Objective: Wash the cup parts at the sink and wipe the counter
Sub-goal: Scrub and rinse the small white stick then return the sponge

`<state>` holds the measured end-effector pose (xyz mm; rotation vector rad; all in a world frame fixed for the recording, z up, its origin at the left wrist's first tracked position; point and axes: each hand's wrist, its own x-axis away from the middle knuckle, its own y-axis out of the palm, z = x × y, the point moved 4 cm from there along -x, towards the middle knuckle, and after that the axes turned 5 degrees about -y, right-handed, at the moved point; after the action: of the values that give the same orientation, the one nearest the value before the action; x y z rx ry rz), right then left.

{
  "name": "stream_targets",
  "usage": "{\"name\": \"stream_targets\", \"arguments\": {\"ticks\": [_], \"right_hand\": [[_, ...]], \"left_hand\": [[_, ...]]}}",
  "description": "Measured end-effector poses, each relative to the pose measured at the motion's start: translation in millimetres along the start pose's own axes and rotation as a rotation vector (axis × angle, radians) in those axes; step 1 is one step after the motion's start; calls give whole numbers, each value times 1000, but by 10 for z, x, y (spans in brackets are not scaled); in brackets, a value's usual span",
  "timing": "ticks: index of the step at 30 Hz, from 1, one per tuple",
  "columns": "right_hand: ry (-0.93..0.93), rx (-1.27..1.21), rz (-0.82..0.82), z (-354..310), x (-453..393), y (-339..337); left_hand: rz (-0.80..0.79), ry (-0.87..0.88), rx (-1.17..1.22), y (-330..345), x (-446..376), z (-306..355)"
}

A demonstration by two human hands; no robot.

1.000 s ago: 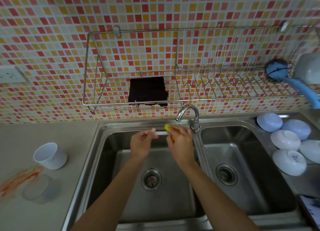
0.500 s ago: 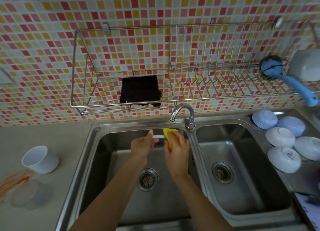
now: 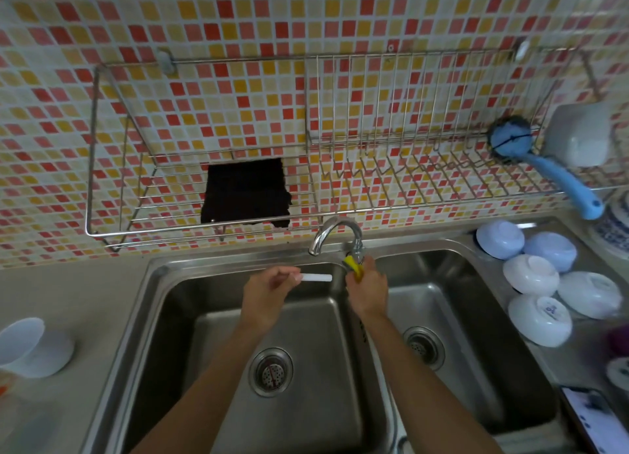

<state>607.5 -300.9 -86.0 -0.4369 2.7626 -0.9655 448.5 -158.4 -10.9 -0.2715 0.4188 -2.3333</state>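
Observation:
My left hand (image 3: 269, 290) pinches a short white straw-like tube (image 3: 316, 278) and holds it level over the left basin of the steel double sink (image 3: 160, 303), just below the faucet spout (image 3: 332, 234). My right hand (image 3: 369, 288) is closed on a yellow sponge (image 3: 353, 266) and sits at the base of the faucet, to the right of the tube and apart from it. I see no water running. A white cup (image 3: 32, 349) stands on the grey counter (image 3: 68, 290) at the far left, beside an orange stain at the frame edge.
A wire rack (image 3: 374, 167) hangs on the tiled wall with a black cloth (image 3: 246, 189) and a blue brush (image 3: 544, 167) on it. Several overturned bowls (image 3: 531, 274) lie right of the sink. A phone (image 3: 592, 419) rests at the bottom right.
My right hand with the sponge has moved right, away from the tube, up to the faucet base. My left hand stays over the left basin with the tube. The view has shifted left.

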Motion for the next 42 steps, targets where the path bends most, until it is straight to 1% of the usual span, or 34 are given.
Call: {"name": "stream_targets", "arguments": {"ticks": [10, 18, 24, 27, 33, 38, 42], "right_hand": [[-93, 32, -40, 10, -13, 151], [-141, 50, -95, -5, 27, 74], [-140, 79, -132, -52, 11, 15], [-131, 43, -127, -66, 31, 14], [-75, -78, -14, -60, 113, -177], [-53, -131, -26, 85, 234, -234], [13, -152, -12, 145, 351, -335]], "left_hand": [[-29, 96, -60, 124, -110, 124], [-31, 102, -47, 174, -137, 223], [-42, 93, -66, 214, -172, 258], [-41, 94, -78, 207, -169, 258], [-39, 87, -87, 247, -169, 294], [-37, 125, -117, 259, -134, 310], [-39, 182, -158, 118, -77, 300]]}}
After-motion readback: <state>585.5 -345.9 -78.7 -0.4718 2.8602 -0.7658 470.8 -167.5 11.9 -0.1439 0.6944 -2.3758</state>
